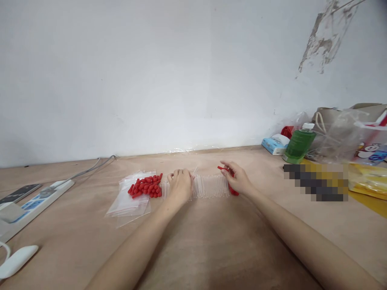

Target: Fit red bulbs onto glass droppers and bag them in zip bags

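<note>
Bare forearms (290, 225) cross the brown wooden worktop (196, 245). Left hand (180, 185) curls over thin clear plastic sticks (213, 186), grip hidden from me; right hand (236, 179), fingers nearly closed, pinches a slim red piece (220, 167). Picking-up work, I'd judge, needing a light touch next.

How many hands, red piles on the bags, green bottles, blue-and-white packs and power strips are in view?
Left hand and right hand: 2
Red pile on bags: 1
Green bottle: 1
Blue-and-white pack: 1
Power strip: 1
Total: 6
</note>
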{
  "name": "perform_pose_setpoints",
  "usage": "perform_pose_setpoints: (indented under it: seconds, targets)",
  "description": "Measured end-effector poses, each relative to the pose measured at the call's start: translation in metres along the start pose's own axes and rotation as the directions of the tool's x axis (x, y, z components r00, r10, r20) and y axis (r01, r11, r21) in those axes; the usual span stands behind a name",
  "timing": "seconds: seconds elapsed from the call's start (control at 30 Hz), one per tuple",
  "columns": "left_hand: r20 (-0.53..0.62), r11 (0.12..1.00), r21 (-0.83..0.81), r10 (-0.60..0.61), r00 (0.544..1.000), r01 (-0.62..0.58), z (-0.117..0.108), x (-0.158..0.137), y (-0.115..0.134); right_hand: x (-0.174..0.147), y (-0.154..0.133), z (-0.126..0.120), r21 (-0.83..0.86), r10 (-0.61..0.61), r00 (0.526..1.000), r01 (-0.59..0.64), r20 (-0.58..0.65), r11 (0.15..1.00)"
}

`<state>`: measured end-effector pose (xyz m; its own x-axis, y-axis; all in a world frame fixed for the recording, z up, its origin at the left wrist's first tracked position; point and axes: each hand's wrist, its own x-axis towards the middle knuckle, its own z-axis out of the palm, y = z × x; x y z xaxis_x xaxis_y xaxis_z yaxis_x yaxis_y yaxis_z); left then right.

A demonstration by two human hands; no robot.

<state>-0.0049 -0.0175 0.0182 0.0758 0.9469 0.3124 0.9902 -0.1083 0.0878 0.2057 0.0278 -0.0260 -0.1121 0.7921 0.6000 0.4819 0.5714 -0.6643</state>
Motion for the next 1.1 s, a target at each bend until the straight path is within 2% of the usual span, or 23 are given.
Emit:
perform_pose_setpoints:
  seconds: [0.07,0.1,0.17,0.23,0.3,0.43,0.57,1.1]
  targets:
    - [-0.097,0.968,-0.044,0.241,0.966,-0.246,0.002,-0.016,-0.018,-0.012,-0.015,0.015,0.026,-0.041,0.999,0.040,0.030,0.999]
    - [-0.159,0.945,-0.058,0.308,0.938,-0.321,0.006,-0.024,-0.028,-0.018,-0.021,0.023,0.046,-0.053,0.998,0.051,0.045,0.998]
    - [-0.294,0.893,-0.073,0.406,0.865,-0.444,0.017,-0.037,-0.045,-0.032,-0.030,0.036,0.089,-0.070,0.995,0.063,0.078,0.994]
    - [-0.389,0.857,-0.094,0.436,0.811,-0.506,0.028,-0.046,-0.056,-0.044,-0.037,0.044,0.118,-0.082,0.989,0.067,0.124,0.991]
    - [-0.417,0.839,-0.121,0.442,0.795,-0.530,0.035,-0.050,-0.060,-0.052,-0.041,0.047,0.125,-0.101,0.981,0.081,0.167,0.989]
    - [-0.400,0.833,-0.141,0.447,0.800,-0.535,0.037,-0.050,-0.058,-0.057,-0.047,0.045,0.137,-0.153,0.965,0.125,0.215,0.983]
    - [-0.382,0.829,-0.125,0.467,0.798,-0.545,0.036,-0.051,-0.056,-0.056,-0.052,0.042,0.122,-0.149,0.955,0.121,0.258,0.985]
    - [-0.350,0.758,-0.078,0.587,0.730,-0.647,0.043,-0.049,-0.063,-0.058,-0.046,0.042,0.168,-0.199,0.930,0.152,0.310,0.974]
